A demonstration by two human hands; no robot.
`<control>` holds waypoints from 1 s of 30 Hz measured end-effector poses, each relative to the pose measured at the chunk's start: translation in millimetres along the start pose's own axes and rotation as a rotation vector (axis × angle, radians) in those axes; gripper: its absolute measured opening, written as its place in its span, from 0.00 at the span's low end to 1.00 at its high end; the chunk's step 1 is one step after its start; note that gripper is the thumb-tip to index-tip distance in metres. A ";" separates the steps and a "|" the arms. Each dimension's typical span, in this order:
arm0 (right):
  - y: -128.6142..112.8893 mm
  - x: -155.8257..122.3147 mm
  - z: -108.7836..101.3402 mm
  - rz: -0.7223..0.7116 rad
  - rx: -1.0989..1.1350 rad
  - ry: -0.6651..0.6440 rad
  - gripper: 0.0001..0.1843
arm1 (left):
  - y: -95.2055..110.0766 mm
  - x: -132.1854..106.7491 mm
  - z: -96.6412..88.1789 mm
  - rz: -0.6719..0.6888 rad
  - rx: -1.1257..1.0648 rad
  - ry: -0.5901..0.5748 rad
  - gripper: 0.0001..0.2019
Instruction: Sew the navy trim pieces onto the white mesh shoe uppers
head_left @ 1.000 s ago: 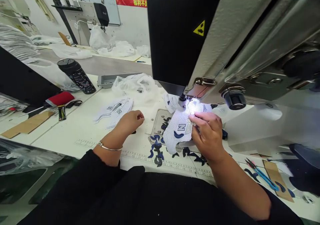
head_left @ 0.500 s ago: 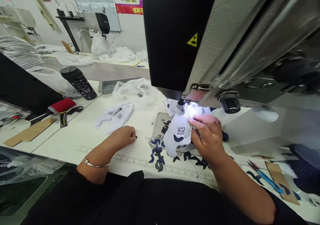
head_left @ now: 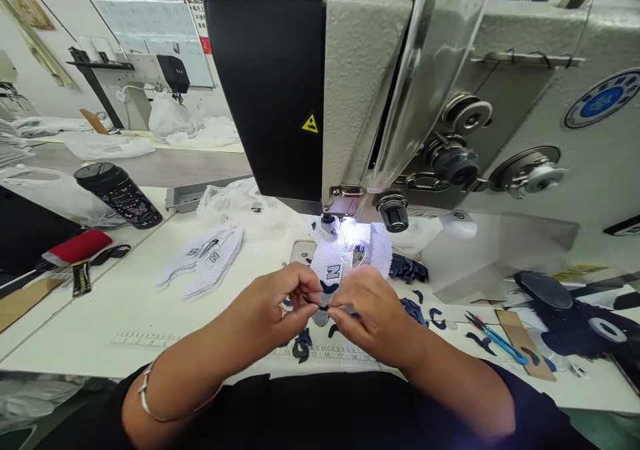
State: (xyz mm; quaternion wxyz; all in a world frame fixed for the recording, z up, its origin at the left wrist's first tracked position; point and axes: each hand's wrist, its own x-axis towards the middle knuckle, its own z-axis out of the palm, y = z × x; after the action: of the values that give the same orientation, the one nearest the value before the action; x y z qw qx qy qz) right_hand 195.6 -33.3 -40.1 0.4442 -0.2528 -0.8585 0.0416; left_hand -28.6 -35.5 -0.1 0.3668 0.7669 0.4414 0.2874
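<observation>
Head view: left hand [head_left: 267, 307] and right hand [head_left: 373, 313] pinch what seems navy trim [head_left: 323, 307].

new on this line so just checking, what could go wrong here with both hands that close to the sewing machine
The left hand and right hand sit close in front of the metal presser foot of the grey sewing machine, so fingers might get caught if it ran. The small navy piece pinched between them could slip and get lost among the loose navy cut pieces nearby.
</observation>
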 end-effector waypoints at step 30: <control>48.6 -2.0 5.1 -0.008 -0.312 0.180 0.21 | -11.6 77.0 24.4 -0.127 -0.378 0.394 0.11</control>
State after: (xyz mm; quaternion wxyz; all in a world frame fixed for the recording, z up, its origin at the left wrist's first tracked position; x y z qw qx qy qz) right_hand 211.9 8.8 -59.1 0.4749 -0.3181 -0.8122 -0.1165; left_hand 18.9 29.3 -14.4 0.4277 0.5849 0.4901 0.4845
